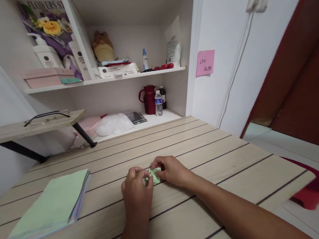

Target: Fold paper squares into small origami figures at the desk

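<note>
- A stack of coloured paper (52, 207), green sheet on top, lies on the wooden table (234, 157), well left of the folded piece.
- The left hand (137, 193) pinches the small green folded paper (154, 173) with its fingertips.
- The right hand (172, 171) grips that paper's right side, fingers curled closed on it.

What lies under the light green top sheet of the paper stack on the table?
Under the light green top sheet, the stack's edges show thin layers of pink, blue and purple paper resting on the wooden table. Their faces are covered, so nothing more can be told.
</note>
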`<state>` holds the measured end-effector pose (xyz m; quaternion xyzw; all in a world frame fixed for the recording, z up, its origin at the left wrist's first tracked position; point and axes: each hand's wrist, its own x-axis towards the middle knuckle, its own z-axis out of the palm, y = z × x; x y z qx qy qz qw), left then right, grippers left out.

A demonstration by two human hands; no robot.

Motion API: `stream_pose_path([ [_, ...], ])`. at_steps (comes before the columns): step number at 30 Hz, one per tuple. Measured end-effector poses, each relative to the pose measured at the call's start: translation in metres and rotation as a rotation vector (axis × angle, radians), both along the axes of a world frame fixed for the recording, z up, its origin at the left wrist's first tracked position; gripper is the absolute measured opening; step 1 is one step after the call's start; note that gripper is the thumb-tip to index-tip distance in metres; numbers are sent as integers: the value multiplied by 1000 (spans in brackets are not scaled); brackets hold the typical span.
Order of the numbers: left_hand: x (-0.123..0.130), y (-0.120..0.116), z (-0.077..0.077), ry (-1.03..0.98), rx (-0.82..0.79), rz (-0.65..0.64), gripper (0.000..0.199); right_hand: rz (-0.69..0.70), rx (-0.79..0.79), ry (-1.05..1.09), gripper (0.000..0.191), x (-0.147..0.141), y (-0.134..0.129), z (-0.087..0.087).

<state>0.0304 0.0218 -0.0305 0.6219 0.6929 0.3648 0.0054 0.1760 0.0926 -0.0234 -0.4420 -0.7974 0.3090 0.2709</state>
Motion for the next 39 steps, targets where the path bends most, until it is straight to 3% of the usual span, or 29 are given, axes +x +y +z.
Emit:
stream_pose_path([
  [4, -1, 1, -1, -8, -3, -13, 10, 26, 60, -5, 16, 1, -2, 0],
  [10, -3, 2, -3, 7, -35, -30, 10, 124, 99, 39, 32, 3, -4, 2],
  [22, -14, 8, -1, -105, -167, -116, 7, 108, -48, 84, 8, 2, 3, -6],
  [28, -17, 7, 1, -4, -237, -116, 18, 106, -112, 101, 12, 4, 4, -5],
  [33, -17, 7, 1, 63, -241, -110, 14, 136, -166, 105, 18, 6, 1, 3],
  [39, -15, 7, 1, 90, -218, -113, 12, 166, -97, 49, 14, 8, -2, 9],
])
